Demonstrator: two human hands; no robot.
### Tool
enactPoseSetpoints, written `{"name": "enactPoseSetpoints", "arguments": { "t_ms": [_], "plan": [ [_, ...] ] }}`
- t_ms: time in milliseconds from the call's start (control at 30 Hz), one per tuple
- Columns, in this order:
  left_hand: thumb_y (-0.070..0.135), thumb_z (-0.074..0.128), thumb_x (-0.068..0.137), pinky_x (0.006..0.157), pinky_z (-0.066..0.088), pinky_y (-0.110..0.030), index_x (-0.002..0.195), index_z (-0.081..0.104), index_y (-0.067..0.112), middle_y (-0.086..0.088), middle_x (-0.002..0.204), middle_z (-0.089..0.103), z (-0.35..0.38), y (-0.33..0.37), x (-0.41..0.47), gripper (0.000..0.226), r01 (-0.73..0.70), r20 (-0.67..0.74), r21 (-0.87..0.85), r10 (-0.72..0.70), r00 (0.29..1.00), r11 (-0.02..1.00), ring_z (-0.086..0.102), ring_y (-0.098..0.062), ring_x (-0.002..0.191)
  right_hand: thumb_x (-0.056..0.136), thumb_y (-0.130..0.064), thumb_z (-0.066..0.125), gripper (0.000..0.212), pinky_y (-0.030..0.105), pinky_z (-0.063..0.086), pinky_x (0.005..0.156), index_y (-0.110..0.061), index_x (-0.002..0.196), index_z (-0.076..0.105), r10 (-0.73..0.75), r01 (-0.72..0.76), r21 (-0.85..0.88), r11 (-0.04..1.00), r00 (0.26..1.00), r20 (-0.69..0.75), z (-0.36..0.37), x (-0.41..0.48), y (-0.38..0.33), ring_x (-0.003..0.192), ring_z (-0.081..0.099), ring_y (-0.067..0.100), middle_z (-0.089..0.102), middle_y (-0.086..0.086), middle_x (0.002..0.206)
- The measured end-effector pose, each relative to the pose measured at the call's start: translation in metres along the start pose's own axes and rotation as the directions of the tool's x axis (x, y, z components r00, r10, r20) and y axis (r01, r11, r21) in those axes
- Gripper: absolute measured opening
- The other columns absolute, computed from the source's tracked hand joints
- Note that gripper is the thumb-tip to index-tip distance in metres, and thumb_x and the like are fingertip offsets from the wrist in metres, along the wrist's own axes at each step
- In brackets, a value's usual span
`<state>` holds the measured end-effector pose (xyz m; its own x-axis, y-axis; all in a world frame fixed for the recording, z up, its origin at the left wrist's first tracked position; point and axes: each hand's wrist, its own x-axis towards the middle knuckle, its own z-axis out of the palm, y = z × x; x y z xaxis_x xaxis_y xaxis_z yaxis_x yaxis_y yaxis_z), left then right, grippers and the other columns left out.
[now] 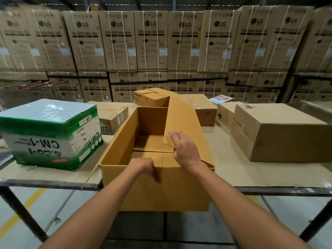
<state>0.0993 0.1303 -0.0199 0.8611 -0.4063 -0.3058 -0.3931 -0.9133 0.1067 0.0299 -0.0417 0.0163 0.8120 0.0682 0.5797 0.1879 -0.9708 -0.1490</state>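
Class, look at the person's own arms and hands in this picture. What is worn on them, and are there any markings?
The left forearm and right forearm are bare as far up as the picture shows, with no sleeve in view. The left hand and right hand wear no gloves. No watch, bracelet, ring or marking shows on either.

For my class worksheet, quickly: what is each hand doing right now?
Left hand: grips the near wall of the box.
Right hand: holds the corner of the flap.
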Motion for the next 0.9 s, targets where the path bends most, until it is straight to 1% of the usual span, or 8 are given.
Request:
{"name": "enactPoseSetpoints", "arguments": {
  "t_ms": [133, 200, 333, 433, 533, 667, 800, 900],
  "plan": [
    [0.040, 0.088, 0.070, 0.108, 0.044, -0.040, 0.139, 0.051, 0.023, 0.000, 0.133, 0.057, -0.002, -0.004, 0.010, 0.080, -0.057, 0.094, -0.109, 0.067, 0.993, 0.992, 0.054, -0.024, 0.124, 0.086, -0.002, 0.064, 0.059, 0.042, 0.061, 0.079, -0.013, 0.142, 0.050, 0.022, -0.002, 0.088, 0.996, 0.972, -0.236, -0.034, 0.005, 0.021, 0.107, 0.062, 0.028, 0.060, 0.010, 0.129],
    [0.038, 0.087, 0.071, 0.108, 0.045, -0.040, 0.137, 0.052, 0.022, 0.000, 0.132, 0.057, -0.002, -0.005, 0.011, 0.077, -0.084, 0.101, -0.106, 0.095, 0.990, 0.991, 0.054, -0.022, 0.122, 0.089, 0.001, 0.053, 0.062, 0.046, 0.058, 0.089, -0.014, 0.148, 0.040, 0.021, -0.005, 0.045, 0.999, 0.931, -0.364, -0.051, 0.004, 0.032, 0.120, 0.055, 0.033, 0.049, 0.017, 0.140],
    [0.049, 0.084, 0.070, 0.081, 0.056, -0.024, 0.111, 0.064, 0.032, 0.011, 0.104, 0.067, 0.003, -0.003, 0.005, 0.048, -0.140, -0.074, -0.053, 0.136, 0.988, 0.989, 0.064, -0.006, 0.095, 0.094, 0.001, 0.033, 0.060, 0.063, 0.013, 0.120, -0.020, 0.150, 0.033, -0.094, -0.158, -0.439, 0.884, 0.861, -0.500, -0.084, -0.003, 0.059, 0.149, 0.018, 0.044, 0.012, 0.020, 0.161],
    [0.065, 0.076, 0.072, 0.058, 0.046, -0.011, 0.098, 0.064, 0.037, 0.017, 0.083, 0.065, 0.006, -0.008, -0.012, 0.040, -0.205, -0.279, 0.073, 0.218, 0.935, 0.976, 0.061, 0.003, 0.075, 0.095, -0.004, 0.046, 0.032, 0.068, -0.002, 0.117, -0.017, 0.116, 0.067, -0.020, -0.235, -0.626, 0.743, 0.928, -0.372, -0.098, -0.013, 0.081, 0.152, 0.007, 0.044, 0.012, 0.019, 0.165],
    [0.075, 0.067, 0.073, 0.057, 0.045, -0.012, 0.108, 0.063, 0.034, 0.017, 0.082, 0.062, 0.010, -0.010, -0.026, 0.053, -0.219, -0.356, 0.203, 0.280, 0.892, 0.954, 0.058, 0.002, 0.073, 0.091, -0.027, 0.061, 0.011, 0.069, -0.014, 0.114, -0.023, 0.094, 0.071, 0.360, -0.347, -0.703, 0.621, 0.923, -0.137, -0.101, -0.030, 0.094, 0.152, 0.005, 0.044, 0.029, 0.018, 0.161],
    [0.078, 0.063, 0.074, 0.065, 0.053, -0.018, 0.122, 0.060, 0.031, 0.014, 0.091, 0.063, 0.015, -0.009, -0.032, 0.067, -0.208, -0.377, 0.214, 0.277, 0.884, 0.954, 0.059, -0.001, 0.079, 0.101, -0.049, 0.037, 0.042, 0.050, 0.038, 0.105, -0.021, 0.106, 0.067, 0.510, -0.392, -0.448, 0.804, 0.841, 0.181, -0.074, -0.063, 0.093, 0.114, 0.058, 0.029, 0.068, 0.007, 0.115],
    [0.076, 0.065, 0.073, 0.066, 0.053, -0.019, 0.103, 0.062, 0.033, 0.016, 0.085, 0.061, 0.022, -0.009, -0.033, 0.053, -0.200, -0.417, 0.170, 0.254, 0.873, 0.965, 0.057, 0.000, 0.077, 0.094, -0.073, 0.033, 0.074, 0.055, 0.041, 0.110, -0.028, 0.152, 0.034, 0.515, -0.535, -0.107, 0.838, 0.710, 0.480, -0.045, -0.093, 0.072, 0.139, 0.041, 0.037, 0.038, 0.015, 0.155],
    [0.080, 0.062, 0.071, 0.084, 0.049, -0.027, 0.101, 0.062, 0.034, 0.015, 0.095, 0.060, 0.033, -0.010, -0.033, 0.055, -0.140, -0.503, 0.236, 0.244, 0.829, 0.962, 0.053, -0.006, 0.092, 0.084, -0.073, 0.057, 0.085, 0.054, 0.038, 0.113, -0.034, 0.154, 0.029, 0.512, -0.545, -0.092, 0.833, 0.697, 0.502, -0.035, -0.109, 0.064, 0.147, 0.029, 0.037, 0.015, 0.015, 0.165]
  ]
}}
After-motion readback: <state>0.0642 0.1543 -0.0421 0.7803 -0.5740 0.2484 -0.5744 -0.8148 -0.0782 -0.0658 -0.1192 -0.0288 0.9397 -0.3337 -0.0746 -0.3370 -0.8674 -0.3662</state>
